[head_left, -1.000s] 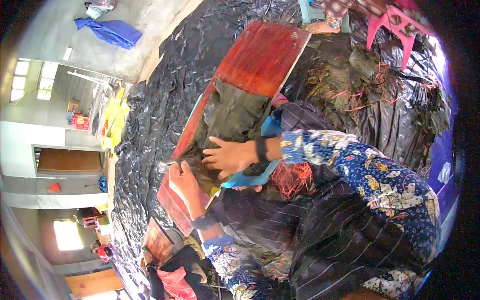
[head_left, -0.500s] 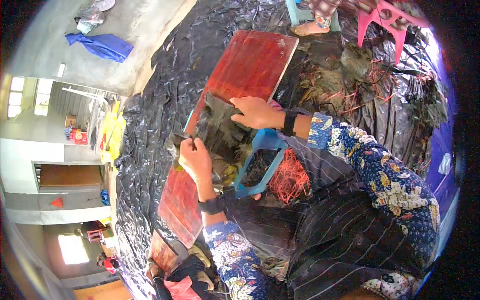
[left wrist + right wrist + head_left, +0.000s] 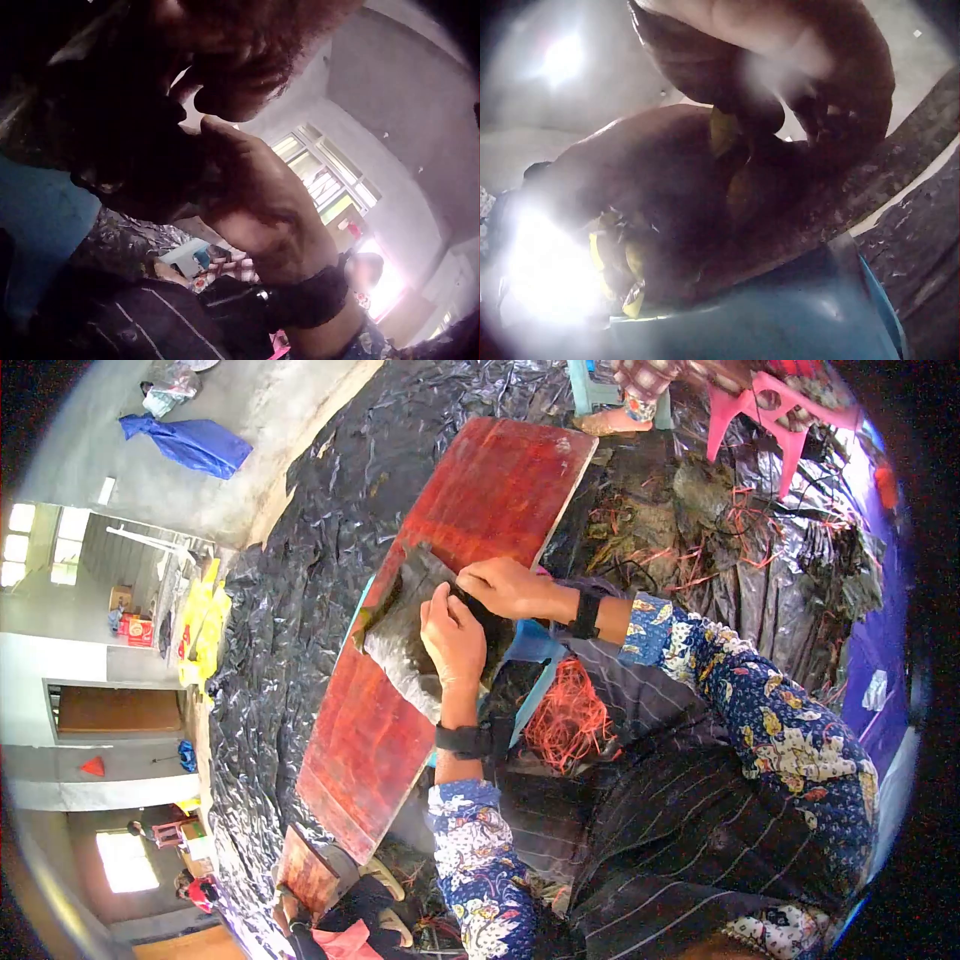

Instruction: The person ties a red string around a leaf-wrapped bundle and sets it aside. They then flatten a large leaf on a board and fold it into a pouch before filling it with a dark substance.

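A stack of wide, dark brown-grey dried leaves [image 3: 400,645] lies across a long red wooden board [image 3: 500,485], its paler edge spread to the left. My left hand [image 3: 455,645] curls over the stack and pinches its folded edge. Right beside it, my right hand [image 3: 510,588] grips the same edge, fingers bent and hidden from above. In the right wrist view the dark leaf [image 3: 780,206] hangs in folds below the fingers, with small yellow patches. The left wrist view shows both hands' fingertips close together over the dark mass.
Under the board is a blue plastic stool [image 3: 535,685], with a tangle of red plastic string [image 3: 570,715] beside it. Heaps of dark leaves [image 3: 690,520] lie at upper right near a pink stool [image 3: 770,415] and someone's foot [image 3: 615,422]. Black plastic sheeting [image 3: 270,660] covers the floor.
My right hand lifted off the leaves, moved up the board and took hold of their edge. My left hand moved right with the near leaf edge, folding it over beside the right.
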`<act>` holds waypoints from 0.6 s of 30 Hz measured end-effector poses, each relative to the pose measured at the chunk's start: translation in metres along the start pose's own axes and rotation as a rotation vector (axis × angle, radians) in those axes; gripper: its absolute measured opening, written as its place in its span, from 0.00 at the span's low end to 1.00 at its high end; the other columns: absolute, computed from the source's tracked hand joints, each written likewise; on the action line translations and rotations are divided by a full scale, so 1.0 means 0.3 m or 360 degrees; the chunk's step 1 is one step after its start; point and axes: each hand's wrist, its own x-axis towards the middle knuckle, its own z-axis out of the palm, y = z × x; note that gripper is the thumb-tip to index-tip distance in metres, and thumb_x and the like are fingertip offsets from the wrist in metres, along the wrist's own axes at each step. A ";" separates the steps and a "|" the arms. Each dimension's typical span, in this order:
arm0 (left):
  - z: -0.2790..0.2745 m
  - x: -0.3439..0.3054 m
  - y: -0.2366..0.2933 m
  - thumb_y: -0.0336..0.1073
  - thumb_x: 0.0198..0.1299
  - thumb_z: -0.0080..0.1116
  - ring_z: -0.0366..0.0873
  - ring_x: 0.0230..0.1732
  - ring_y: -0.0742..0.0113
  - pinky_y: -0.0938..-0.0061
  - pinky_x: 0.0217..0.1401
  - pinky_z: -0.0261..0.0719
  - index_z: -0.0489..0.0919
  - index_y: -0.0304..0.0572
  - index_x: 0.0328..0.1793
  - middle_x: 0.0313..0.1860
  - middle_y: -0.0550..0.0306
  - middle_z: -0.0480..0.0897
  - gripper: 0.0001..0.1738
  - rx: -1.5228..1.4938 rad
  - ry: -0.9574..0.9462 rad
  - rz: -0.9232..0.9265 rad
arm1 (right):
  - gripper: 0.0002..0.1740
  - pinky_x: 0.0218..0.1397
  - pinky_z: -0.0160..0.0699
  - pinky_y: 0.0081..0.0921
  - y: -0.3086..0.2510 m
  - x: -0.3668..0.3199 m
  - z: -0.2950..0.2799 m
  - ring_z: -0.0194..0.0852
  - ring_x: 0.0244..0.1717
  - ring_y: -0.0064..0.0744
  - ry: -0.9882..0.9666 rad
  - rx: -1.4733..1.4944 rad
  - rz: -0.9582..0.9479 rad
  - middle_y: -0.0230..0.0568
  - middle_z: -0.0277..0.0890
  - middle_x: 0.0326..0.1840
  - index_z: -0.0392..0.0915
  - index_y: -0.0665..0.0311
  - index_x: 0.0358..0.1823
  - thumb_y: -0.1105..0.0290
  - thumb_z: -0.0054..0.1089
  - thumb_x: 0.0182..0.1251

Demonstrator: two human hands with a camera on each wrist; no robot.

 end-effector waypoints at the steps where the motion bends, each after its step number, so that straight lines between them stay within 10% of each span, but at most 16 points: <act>1: -0.005 -0.009 0.001 0.37 0.65 0.49 0.79 0.48 0.41 0.57 0.52 0.75 0.79 0.33 0.52 0.48 0.36 0.81 0.17 -0.0003 0.0003 -0.0010 | 0.27 0.40 0.72 0.52 -0.014 0.006 0.005 0.76 0.37 0.64 0.0048 -0.0001 0.0009 0.62 0.76 0.30 0.80 0.68 0.28 0.48 0.48 0.67; 9: -0.270 -0.134 0.078 0.30 0.69 0.44 0.79 0.55 0.60 0.68 0.60 0.74 0.76 0.31 0.60 0.53 0.46 0.82 0.18 -0.0137 0.0261 0.0022 | 0.29 0.37 0.73 0.51 -0.030 0.015 -0.020 0.78 0.36 0.57 -0.0109 -0.0579 0.0068 0.56 0.78 0.31 0.77 0.69 0.34 0.43 0.56 0.62; 15: -0.385 -0.189 -0.111 0.34 0.70 0.40 0.62 0.70 0.38 0.53 0.72 0.58 0.66 0.31 0.69 0.68 0.36 0.68 0.24 0.0196 0.0660 0.0068 | 0.25 0.44 0.74 0.49 -0.024 0.043 -0.029 0.77 0.44 0.53 0.0073 -0.0878 -0.0330 0.50 0.77 0.40 0.76 0.65 0.45 0.50 0.59 0.59; 18: -0.340 -0.181 -0.122 0.37 0.71 0.38 0.49 0.76 0.35 0.48 0.76 0.48 0.58 0.34 0.74 0.75 0.36 0.57 0.27 0.0367 0.0398 0.0047 | 0.24 0.48 0.73 0.44 -0.083 0.060 -0.022 0.75 0.47 0.51 0.0201 -0.0823 -0.0754 0.48 0.75 0.46 0.72 0.64 0.51 0.55 0.59 0.59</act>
